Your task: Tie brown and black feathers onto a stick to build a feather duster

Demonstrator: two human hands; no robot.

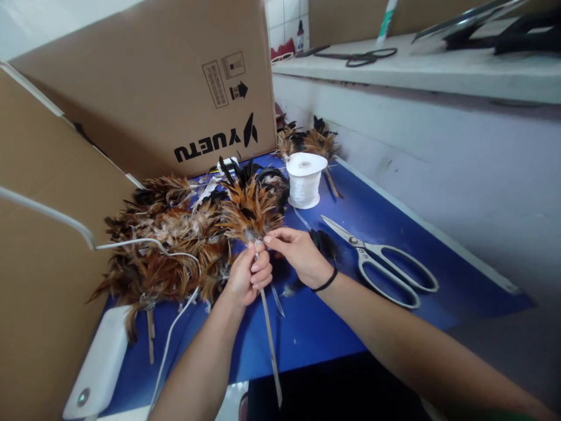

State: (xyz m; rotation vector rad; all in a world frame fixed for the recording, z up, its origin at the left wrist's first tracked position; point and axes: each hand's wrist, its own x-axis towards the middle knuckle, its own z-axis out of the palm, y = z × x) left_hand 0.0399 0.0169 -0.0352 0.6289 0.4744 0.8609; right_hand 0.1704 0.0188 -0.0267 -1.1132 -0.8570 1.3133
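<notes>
My left hand [249, 275] is closed round a thin wooden stick [270, 345] just under a bunch of brown and black feathers [249, 207] fixed at its top. The stick runs down past the table's front edge. My right hand [298, 251], with a black band on the wrist, pinches at the base of that feather bunch beside the left fingers. Whether a thread is between its fingertips is too small to tell. A white spool of thread [304, 180] stands just behind the feathers.
Large metal scissors [381, 263] lie on the blue table [394, 222] to the right. A pile of finished feather dusters [162, 245] lies left. Cardboard boxes [166, 88] wall the left and back. A white power bank [99, 365] with cable sits front left. A shelf [416, 64] holds black scissors.
</notes>
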